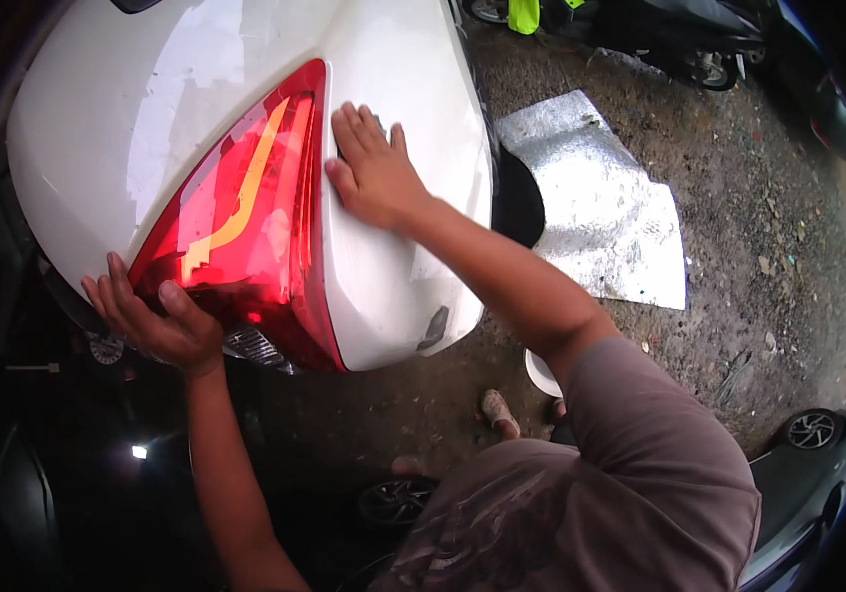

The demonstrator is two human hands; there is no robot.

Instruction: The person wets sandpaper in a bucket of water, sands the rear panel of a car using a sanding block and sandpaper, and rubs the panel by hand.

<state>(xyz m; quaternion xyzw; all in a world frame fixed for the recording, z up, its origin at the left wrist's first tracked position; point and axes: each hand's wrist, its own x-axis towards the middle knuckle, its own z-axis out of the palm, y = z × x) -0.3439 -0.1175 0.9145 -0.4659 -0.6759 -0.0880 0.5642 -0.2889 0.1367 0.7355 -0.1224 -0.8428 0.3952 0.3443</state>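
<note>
A white car body with a red tail light fills the upper left of the head view. On the panel just right of the light rests my right hand, its fingers spread, with a small dark patch partly showing behind them. My left hand is at the lower left corner of the light, fingers stretched out and thumb apart, against the car's edge. Nothing is seen held in either hand. Lower on the panel there is a dark grey mark.
A silver foil sheet lies on the dirt ground right of the car. Motorbikes stand at the top right. Another car is at the lower right. A white round object shows beneath my right arm, near my foot.
</note>
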